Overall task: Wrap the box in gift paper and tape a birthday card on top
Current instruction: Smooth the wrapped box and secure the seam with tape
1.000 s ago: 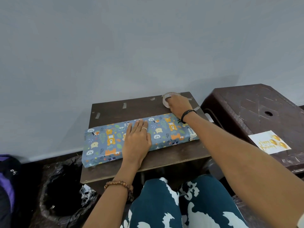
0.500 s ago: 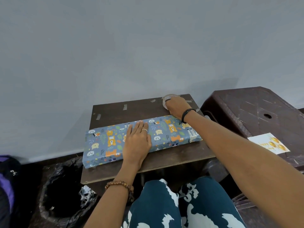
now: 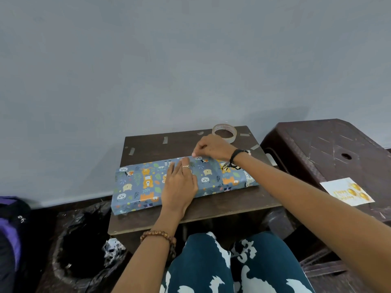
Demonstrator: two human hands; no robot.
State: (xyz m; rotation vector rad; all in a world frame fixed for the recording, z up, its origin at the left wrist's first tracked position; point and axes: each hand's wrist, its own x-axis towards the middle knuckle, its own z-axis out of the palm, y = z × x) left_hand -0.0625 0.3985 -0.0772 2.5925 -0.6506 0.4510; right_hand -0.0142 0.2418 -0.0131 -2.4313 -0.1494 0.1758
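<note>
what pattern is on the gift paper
Blue with cartoon animals and leaves, on the wrapped box; head view.

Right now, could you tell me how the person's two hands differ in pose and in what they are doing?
The left hand lies flat, palm down, on the wrapped box; the right hand is raised at the box's far edge, its fingertips pinched together, seemingly on a small piece of tape. The left hand wears a ring, with a beaded bracelet at its wrist; the right wrist carries a black cord band. Both hands work at the same far edge of the box.
</note>
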